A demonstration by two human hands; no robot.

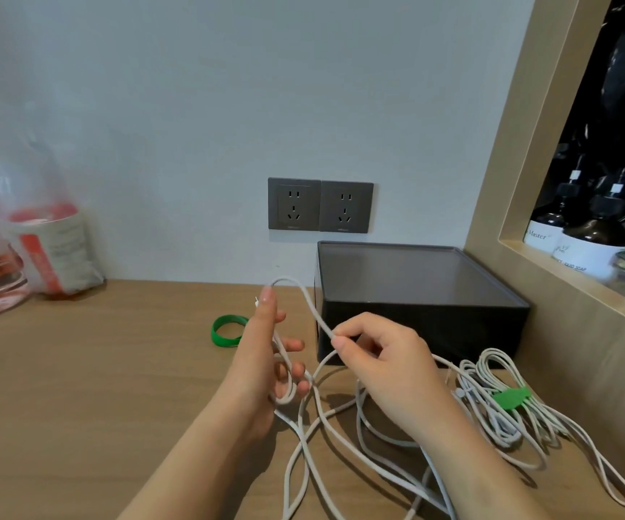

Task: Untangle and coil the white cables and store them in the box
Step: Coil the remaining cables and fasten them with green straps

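Head view: left hand (265,354) grips first loops of white cable (314,437); right hand (382,362) pinches feed strand. Rest sprawls loose on surface (97,388). Tied bundle (509,397) lies beside black box (416,320), neither stored. Roughly halfway.

Tally of things in view
Two hands, left hand (265,354) and right hand (386,365); one black box (434,332); two wall sockets (294,204); two green cable ties (228,330); two dark pump bottles (592,245); one tied cable bundle (506,431); one loose white cable tangle (314,471).
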